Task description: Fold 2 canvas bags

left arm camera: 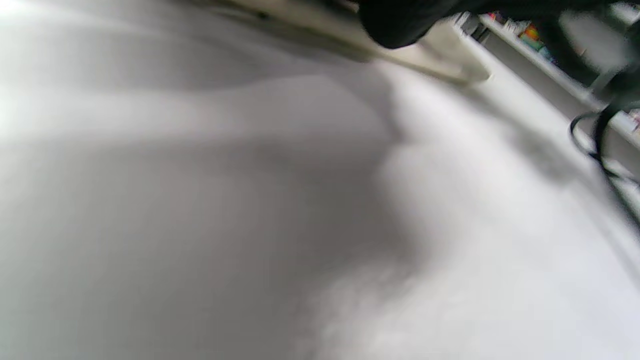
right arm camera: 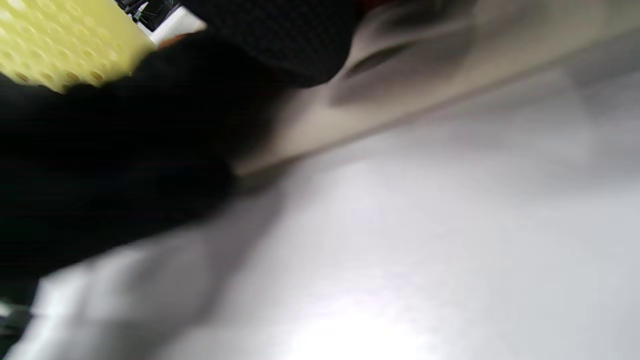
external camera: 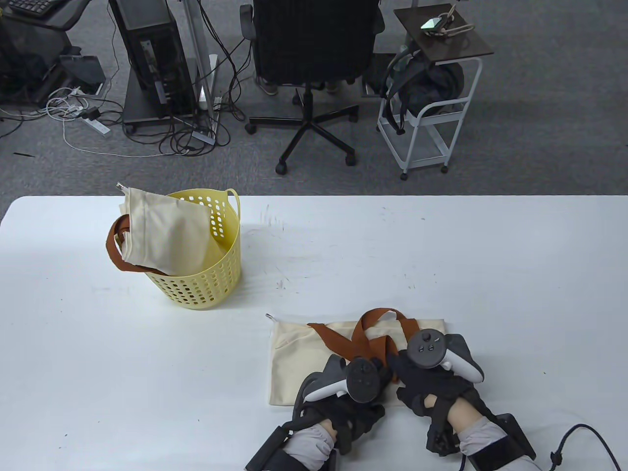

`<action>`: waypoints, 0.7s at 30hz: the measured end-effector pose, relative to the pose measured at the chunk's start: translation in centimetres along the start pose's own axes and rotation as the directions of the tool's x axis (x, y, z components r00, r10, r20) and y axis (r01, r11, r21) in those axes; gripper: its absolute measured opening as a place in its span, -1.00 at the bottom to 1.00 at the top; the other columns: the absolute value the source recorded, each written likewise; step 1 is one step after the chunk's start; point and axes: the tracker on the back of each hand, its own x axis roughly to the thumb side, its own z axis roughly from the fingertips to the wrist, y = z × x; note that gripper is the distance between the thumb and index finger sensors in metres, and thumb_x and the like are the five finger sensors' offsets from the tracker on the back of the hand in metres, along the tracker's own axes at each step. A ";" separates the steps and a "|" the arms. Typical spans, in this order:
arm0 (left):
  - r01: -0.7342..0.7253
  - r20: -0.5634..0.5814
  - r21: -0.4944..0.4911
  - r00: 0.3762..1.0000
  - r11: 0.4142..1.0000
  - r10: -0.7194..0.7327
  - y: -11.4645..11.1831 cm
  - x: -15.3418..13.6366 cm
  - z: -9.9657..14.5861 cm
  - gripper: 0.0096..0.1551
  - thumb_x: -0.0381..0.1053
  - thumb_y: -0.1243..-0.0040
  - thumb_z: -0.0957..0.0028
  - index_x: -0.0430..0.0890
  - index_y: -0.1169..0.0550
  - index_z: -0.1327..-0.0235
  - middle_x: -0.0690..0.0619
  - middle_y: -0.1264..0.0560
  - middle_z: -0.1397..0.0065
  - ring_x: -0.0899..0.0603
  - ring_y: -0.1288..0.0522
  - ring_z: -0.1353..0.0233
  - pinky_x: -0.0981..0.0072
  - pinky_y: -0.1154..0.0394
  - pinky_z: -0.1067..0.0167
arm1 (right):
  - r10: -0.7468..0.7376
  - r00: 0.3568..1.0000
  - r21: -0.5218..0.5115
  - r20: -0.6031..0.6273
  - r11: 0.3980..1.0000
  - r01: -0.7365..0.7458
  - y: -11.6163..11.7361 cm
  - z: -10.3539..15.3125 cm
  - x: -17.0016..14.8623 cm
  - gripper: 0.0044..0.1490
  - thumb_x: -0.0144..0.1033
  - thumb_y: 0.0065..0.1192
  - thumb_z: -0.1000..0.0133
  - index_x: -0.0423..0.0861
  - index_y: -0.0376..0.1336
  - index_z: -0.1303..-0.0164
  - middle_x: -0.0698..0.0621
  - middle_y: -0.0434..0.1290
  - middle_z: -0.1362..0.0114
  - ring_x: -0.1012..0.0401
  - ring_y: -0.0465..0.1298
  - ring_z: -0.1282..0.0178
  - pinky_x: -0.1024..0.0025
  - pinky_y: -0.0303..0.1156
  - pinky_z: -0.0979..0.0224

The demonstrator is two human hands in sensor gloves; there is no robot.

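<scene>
A cream canvas bag (external camera: pixel 294 358) with rust-brown straps (external camera: pixel 365 331) lies flat near the table's front edge. My left hand (external camera: pixel 360 380) and right hand (external camera: pixel 414 365) rest side by side on its right half, over the straps; the fingers are hidden under the trackers. A second cream bag (external camera: pixel 164 235) with a brown strap (external camera: pixel 115 250) sits crumpled in the yellow basket (external camera: pixel 211 289) at the left. Both wrist views are blurred: the left one shows the bag's edge (left arm camera: pixel 440 55), the right one shows the bag (right arm camera: pixel 400 95) and the basket (right arm camera: pixel 60 40).
The white table (external camera: pixel 441 255) stretches wide to the right and behind the flat bag. Beyond its far edge stand an office chair (external camera: pixel 314 59), a white cart (external camera: pixel 431 108) and computer gear on the floor.
</scene>
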 end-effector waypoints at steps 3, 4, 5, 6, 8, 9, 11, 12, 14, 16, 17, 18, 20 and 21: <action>0.041 -0.008 -0.003 0.999 0.999 -0.041 -0.1 0.1 0.0 -0.14 0.21 0.04 -0.31 0.09 0.17 -0.66 0.07 0.39 -0.70 -0.20 0.49 -0.62 -0.32 0.37 -0.44 | -0.123 0.991 -0.067 0.052 0.990 0.126 -1.4 0.8 -0.2 -0.17 -0.61 0.13 -0.08 -0.13 -0.02 -0.60 -0.26 -0.04 -0.66 -0.19 -0.14 -0.62 -0.31 -0.18 -0.53; 0.038 -0.004 -0.004 0.999 0.999 -0.038 -0.2 0.0 0.0 -0.13 0.23 0.03 -0.30 0.09 0.17 -0.66 0.07 0.39 -0.70 -0.20 0.49 -0.62 -0.31 0.38 -0.43 | -0.128 0.990 -0.145 0.055 0.980 0.135 -2.0 1.4 0.0 -0.21 -0.60 0.15 -0.07 -0.14 0.06 -0.58 -0.29 0.05 -0.64 -0.23 -0.04 -0.60 -0.32 -0.10 -0.52; 0.038 -0.003 -0.007 0.999 0.999 -0.038 -0.3 -0.1 0.0 -0.12 0.24 0.03 -0.30 0.09 0.18 -0.66 0.07 0.39 -0.70 -0.19 0.50 -0.62 -0.31 0.39 -0.43 | -0.111 0.992 -0.211 0.055 0.970 0.120 -2.7 2.2 0.4 -0.23 -0.58 0.16 -0.08 -0.16 0.10 -0.56 -0.33 0.11 -0.61 -0.26 0.03 -0.57 -0.33 -0.05 -0.50; 0.042 -0.004 -0.011 0.999 0.999 -0.043 -0.3 -0.1 0.0 -0.11 0.24 0.03 -0.30 0.10 0.19 -0.65 0.08 0.42 -0.69 -0.19 0.51 -0.61 -0.30 0.40 -0.43 | -0.098 0.993 -0.261 0.061 0.959 0.111 -3.1 2.8 0.8 -0.27 -0.56 0.18 -0.09 -0.18 0.15 -0.54 -0.34 0.18 -0.58 -0.28 0.11 -0.54 -0.34 0.01 -0.48; 0.063 -0.007 -0.017 0.998 0.998 -0.063 -0.4 0.0 -0.1 -0.10 0.26 0.03 -0.29 0.10 0.20 -0.65 0.07 0.43 -0.69 -0.19 0.51 -0.61 -0.31 0.40 -0.43 | -0.057 0.992 -0.398 0.113 0.912 0.098 -3.9 3.7 1.9 -0.33 -0.46 0.26 -0.11 -0.19 0.23 -0.49 -0.32 0.32 -0.51 -0.26 0.23 -0.49 -0.32 0.08 -0.46; 0.077 -0.009 -0.019 0.997 0.997 -0.077 -0.4 0.0 -0.2 -0.09 0.27 0.03 -0.29 0.09 0.21 -0.65 0.07 0.44 -0.69 -0.19 0.51 -0.61 -0.31 0.40 -0.43 | -0.044 0.991 -0.461 0.127 0.882 0.098 -4.2 3.8 2.5 -0.34 -0.44 0.27 -0.12 -0.19 0.25 -0.48 -0.30 0.35 -0.49 -0.25 0.26 -0.47 -0.31 0.09 -0.46; 0.090 -0.011 -0.022 0.996 0.996 -0.090 -0.5 0.0 -0.2 -0.08 0.28 0.03 -0.29 0.10 0.22 -0.64 0.07 0.44 -0.69 -0.20 0.52 -0.61 -0.31 0.40 -0.44 | -0.020 0.990 -0.510 0.143 0.855 0.091 -4.7 3.2 3.4 -0.36 -0.41 0.29 -0.11 -0.20 0.29 -0.45 -0.29 0.40 -0.44 -0.24 0.31 -0.44 -0.30 0.11 -0.44; 0.089 -0.010 -0.022 0.996 0.996 -0.089 -0.5 0.1 -0.2 -0.08 0.28 0.04 -0.29 0.10 0.23 -0.64 0.07 0.44 -0.69 -0.19 0.52 -0.61 -0.31 0.40 -0.44 | -0.019 0.990 -0.510 0.138 0.856 0.087 -5.0 2.7 4.0 -0.36 -0.38 0.27 -0.11 -0.19 0.30 -0.44 -0.27 0.42 -0.42 -0.22 0.34 -0.41 -0.29 0.14 -0.43; 0.074 -0.005 -0.021 0.997 0.997 -0.074 -0.5 -0.1 -0.3 -0.08 0.28 0.03 -0.29 0.10 0.22 -0.64 0.07 0.44 -0.69 -0.19 0.52 -0.61 -0.30 0.40 -0.44 | -0.029 0.992 -0.440 0.120 0.894 0.080 -5.5 1.4 5.0 -0.38 -0.46 0.28 -0.09 -0.19 0.32 -0.41 -0.25 0.47 -0.37 -0.20 0.40 -0.36 -0.26 0.21 -0.40; 0.051 0.003 -0.025 0.999 0.998 -0.051 -0.4 -0.2 -0.3 -0.09 0.27 0.03 -0.29 0.11 0.21 -0.65 0.08 0.42 -0.69 -0.17 0.52 -0.61 -0.29 0.41 -0.44 | -0.034 0.999 -0.300 0.024 0.953 0.039 -5.5 0.3 5.4 -0.31 -0.52 0.24 -0.09 -0.13 0.23 -0.49 -0.22 0.45 -0.40 -0.18 0.41 -0.37 -0.25 0.23 -0.40; 0.040 0.006 -0.024 0.999 0.999 -0.039 -0.4 -0.3 -0.3 -0.10 0.27 0.02 -0.29 0.12 0.20 -0.65 0.09 0.41 -0.70 -0.16 0.52 -0.61 -0.28 0.41 -0.44 | -0.032 0.999 -0.269 -0.017 0.963 0.026 -5.3 -0.2 5.3 -0.25 -0.55 0.23 -0.08 -0.11 0.16 -0.54 -0.21 0.41 -0.44 -0.18 0.40 -0.38 -0.25 0.25 -0.39; 0.026 0.011 -0.026 1.000 0.999 -0.026 -0.4 -0.4 -0.3 -0.10 0.26 0.02 -0.29 0.12 0.20 -0.65 0.10 0.41 -0.70 -0.15 0.52 -0.62 -0.27 0.41 -0.45 | -0.025 0.999 -0.263 -0.046 0.965 0.012 -4.9 -0.5 5.0 -0.20 -0.58 0.21 -0.07 -0.08 0.09 -0.57 -0.21 0.37 -0.47 -0.17 0.41 -0.38 -0.24 0.30 -0.36; 0.007 0.017 -0.023 1.000 1.000 -0.007 -0.3 -0.6 -0.3 -0.12 0.24 0.02 -0.30 0.12 0.18 -0.65 0.11 0.40 -0.70 -0.14 0.51 -0.62 -0.25 0.42 -0.45 | -0.051 0.998 -0.307 -0.025 0.951 0.041 -4.5 -0.6 4.3 -0.16 -0.63 0.20 -0.04 -0.06 0.06 -0.58 -0.21 0.38 -0.48 -0.14 0.46 -0.35 -0.19 0.40 -0.31; -0.001 0.019 -0.025 1.000 1.000 0.002 -0.3 -0.6 -0.3 -0.12 0.23 0.02 -0.30 0.13 0.18 -0.65 0.11 0.40 -0.70 -0.13 0.51 -0.62 -0.25 0.42 -0.45 | -0.073 0.997 -0.353 0.005 0.933 0.070 -4.5 -0.5 4.1 -0.17 -0.64 0.22 -0.04 -0.05 0.09 -0.57 -0.20 0.41 -0.45 -0.11 0.51 -0.28 -0.14 0.44 -0.26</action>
